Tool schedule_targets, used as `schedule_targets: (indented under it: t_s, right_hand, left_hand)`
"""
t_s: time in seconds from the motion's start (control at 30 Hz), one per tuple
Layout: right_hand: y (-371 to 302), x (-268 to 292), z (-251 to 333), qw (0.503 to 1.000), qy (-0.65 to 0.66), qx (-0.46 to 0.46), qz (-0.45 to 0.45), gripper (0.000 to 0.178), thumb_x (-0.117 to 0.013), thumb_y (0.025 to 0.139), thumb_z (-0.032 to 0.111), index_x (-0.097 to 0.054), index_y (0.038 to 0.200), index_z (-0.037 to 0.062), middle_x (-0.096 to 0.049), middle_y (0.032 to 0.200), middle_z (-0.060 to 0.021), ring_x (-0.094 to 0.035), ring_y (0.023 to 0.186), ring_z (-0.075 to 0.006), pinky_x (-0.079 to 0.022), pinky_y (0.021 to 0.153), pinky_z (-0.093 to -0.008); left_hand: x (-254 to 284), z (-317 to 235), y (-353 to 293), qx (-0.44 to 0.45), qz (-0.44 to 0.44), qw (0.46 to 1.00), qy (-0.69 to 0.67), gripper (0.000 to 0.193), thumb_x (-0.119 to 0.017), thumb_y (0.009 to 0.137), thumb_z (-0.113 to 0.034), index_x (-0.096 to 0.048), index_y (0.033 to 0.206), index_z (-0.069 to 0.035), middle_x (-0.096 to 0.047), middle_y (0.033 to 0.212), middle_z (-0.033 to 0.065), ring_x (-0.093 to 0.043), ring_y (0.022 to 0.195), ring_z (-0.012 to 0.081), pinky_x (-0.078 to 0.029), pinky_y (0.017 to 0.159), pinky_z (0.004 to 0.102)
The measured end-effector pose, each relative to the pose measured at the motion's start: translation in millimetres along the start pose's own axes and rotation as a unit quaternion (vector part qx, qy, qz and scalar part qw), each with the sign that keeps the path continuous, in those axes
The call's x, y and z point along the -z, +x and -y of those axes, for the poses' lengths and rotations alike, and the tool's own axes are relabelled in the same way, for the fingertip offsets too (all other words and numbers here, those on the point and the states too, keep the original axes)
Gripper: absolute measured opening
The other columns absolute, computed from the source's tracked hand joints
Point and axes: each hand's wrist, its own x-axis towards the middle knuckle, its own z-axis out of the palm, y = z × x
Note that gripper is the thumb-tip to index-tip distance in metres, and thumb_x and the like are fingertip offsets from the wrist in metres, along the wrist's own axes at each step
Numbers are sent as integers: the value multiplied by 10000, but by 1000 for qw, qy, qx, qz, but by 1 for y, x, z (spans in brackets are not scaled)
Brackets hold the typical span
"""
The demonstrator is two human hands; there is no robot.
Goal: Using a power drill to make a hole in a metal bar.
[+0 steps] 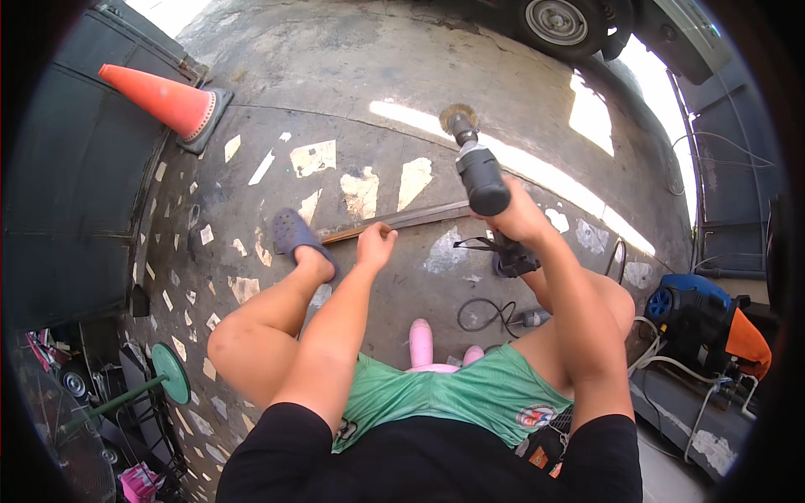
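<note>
My right hand [518, 215] is wrapped round the grip of a black cordless drill [485, 180], raised over the floor. A round wire brush [457, 120] is fitted at its front, pointing away from me. Below my fist show the drill's dark base and a black strap [475, 244]. A long, narrow metal bar [423, 215] lies across the ground, its left end brownish, beside my left clog [288, 232]. My left hand [377, 244] is closed, fingers curled, over the bar's near edge; whether it grips the bar I cannot tell. The brush is apart from the bar.
Paper-like scraps [314, 158] litter the concrete. An orange cone [168, 101] stands far left, a vehicle wheel [557, 21] far right. Between my legs is a pink rounded object [421, 339]; near it lies a black cord [480, 312]. A blue and orange machine [708, 314] with hoses sits right.
</note>
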Motion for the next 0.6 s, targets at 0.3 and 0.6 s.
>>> schedule_targets:
  t_s: [0.3, 0.6]
  right_hand:
    - [-36, 67, 59, 999, 29, 32, -23, 342, -822, 807, 189, -679, 1091, 64, -715, 937, -72, -655, 852, -177, -543, 770, -383]
    - [-21, 67, 39, 998, 38, 39, -42, 361, -823, 802, 185, -670, 1103, 59, -717, 937, -92, -666, 858, -197, -546, 768, -395]
  left_hand:
    - [-59, 9, 57, -121, 76, 956, 257, 405, -644, 978, -168, -593, 1373, -94, -582, 1374, 123, -571, 1292, 334, -501, 1046, 490]
    - [-87, 14, 71, -63, 98, 927, 356, 215, -555, 996, -140, -610, 1199, -97, -611, 1223, 87, -603, 1226, 281, -506, 998, 487]
